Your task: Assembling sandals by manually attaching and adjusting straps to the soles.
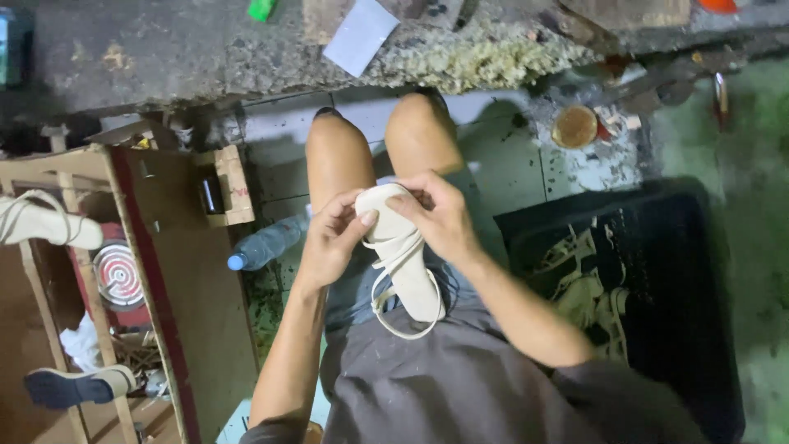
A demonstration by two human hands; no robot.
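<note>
A cream strappy sandal point(403, 263) rests on my lap, toe end pointing away from me, with its thin straps looping down toward my grey shirt. My left hand point(329, 238) grips the sandal's left edge, thumb pressed on the front of the sole. My right hand point(440, 215) curls over the front of the sandal from the right, fingers bent on its top edge. My bare knees point(378, 140) stick out beyond the sandal, over a tiled floor.
A wooden rack point(156, 271) stands at the left, holding another cream sandal point(45, 222) and a shoe with a dark sole point(74, 385). A plastic bottle with a blue cap point(265, 244) lies by my left knee. A black crate point(633, 288) sits at the right. A rough workbench edge point(460, 57) runs ahead.
</note>
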